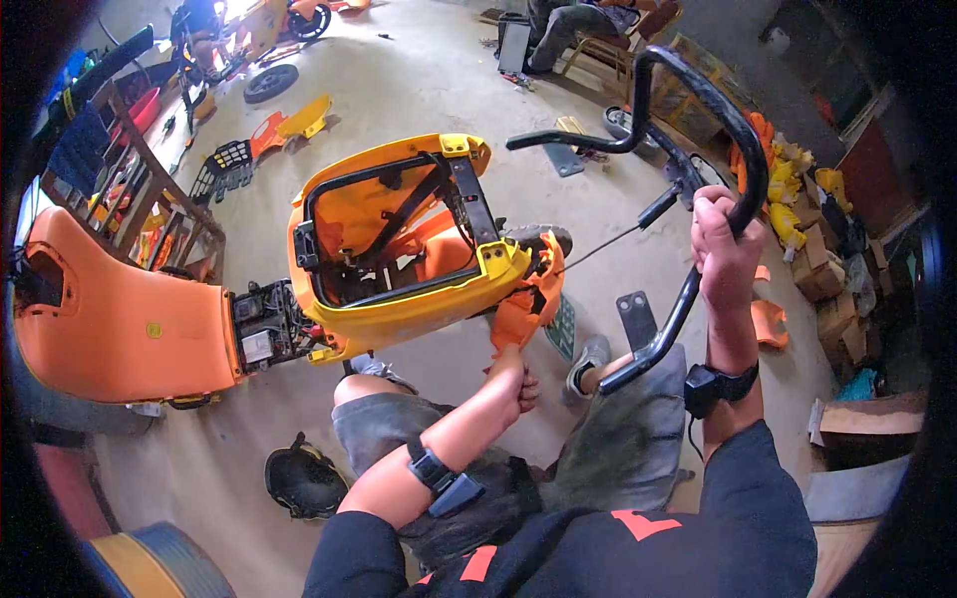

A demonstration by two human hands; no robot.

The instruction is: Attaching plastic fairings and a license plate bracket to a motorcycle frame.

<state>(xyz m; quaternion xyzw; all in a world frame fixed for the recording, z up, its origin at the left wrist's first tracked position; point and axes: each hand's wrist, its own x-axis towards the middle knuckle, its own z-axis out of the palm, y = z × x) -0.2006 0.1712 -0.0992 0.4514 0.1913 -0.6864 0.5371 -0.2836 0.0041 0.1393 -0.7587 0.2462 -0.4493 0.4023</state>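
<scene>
My right hand is wrapped round a black bent-tube frame, raised at the right, with a flat drilled plate near its lower end. To the left stands a partly stripped scooter body in yellow and orange, its black-rimmed compartment uncovered. My left hand is closed, fingers curled, just below a torn-looking orange part at the body's right end. Whether it grips that part is hidden. A thin rod runs between the body's end and the tube frame.
An orange panel and exposed wiring extend leftward. A black helmet-like shell lies by my foot. On the floor beyond are a tyre and a black basket. Cardboard boxes line the right; a person sits behind.
</scene>
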